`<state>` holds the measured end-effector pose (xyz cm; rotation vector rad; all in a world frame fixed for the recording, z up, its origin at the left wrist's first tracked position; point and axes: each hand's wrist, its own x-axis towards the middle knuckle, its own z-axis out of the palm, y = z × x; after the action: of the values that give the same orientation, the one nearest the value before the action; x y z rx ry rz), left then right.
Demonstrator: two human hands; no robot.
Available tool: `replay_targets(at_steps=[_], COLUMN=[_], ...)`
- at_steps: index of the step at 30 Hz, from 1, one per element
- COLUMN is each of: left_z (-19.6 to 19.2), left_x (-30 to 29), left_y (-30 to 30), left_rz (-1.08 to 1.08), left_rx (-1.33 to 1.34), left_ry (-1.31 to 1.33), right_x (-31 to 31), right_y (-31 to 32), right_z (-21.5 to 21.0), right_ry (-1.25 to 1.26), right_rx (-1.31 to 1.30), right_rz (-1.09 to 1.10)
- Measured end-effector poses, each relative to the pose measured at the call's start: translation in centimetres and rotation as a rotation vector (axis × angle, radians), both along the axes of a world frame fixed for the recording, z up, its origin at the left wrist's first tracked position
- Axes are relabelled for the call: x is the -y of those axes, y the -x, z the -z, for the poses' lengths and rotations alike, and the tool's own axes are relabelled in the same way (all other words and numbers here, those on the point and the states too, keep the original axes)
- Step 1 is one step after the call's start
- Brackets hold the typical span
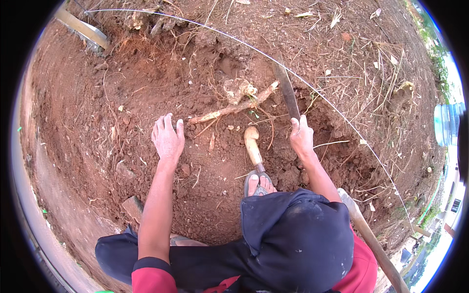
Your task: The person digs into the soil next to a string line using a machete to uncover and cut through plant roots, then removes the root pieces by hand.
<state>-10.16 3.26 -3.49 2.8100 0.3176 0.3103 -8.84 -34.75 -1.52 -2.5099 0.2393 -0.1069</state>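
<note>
My right hand [301, 135] is closed round the near end of a long, flat, dark blade like a machete [287, 93], which points away over the soil. My left hand [167, 137] hovers above the dirt, empty, its fingers stretched out. Between the two hands, a little farther off, lies a peeled, broken root [234, 108] with a knobby stump piece on it. A pale wooden handle [252, 145] with a metal collar lies nearer, its collar end against my sandalled foot [260, 184]; whatever the collar joins is hidden.
A taut white string [244, 44] crosses from upper left to lower right. Beside my right leg lies a long wooden tool handle [373, 239]. A wooden post [83, 29] stands upper left, a blue water bottle [448, 124] far right. Loose red clods and roots surround the dug soil.
</note>
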Motion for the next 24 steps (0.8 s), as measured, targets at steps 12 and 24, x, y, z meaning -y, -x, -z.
replay_targets(at_steps=[12, 24], left_z=[2.6, 2.9], left_x=[-1.4, -2.4], left_y=[1.3, 1.9], left_rz=[-0.018, -0.019], left_rx=[0.13, 0.19], left_ry=[0.129, 0.091], right_x=[-0.3, -0.1], right_y=[-5.0, -5.8], right_z=[-5.8, -13.2], right_ry=[-0.494, -0.627], right_rx=[0.586, 0.649], right_rz=[0.218, 0.239])
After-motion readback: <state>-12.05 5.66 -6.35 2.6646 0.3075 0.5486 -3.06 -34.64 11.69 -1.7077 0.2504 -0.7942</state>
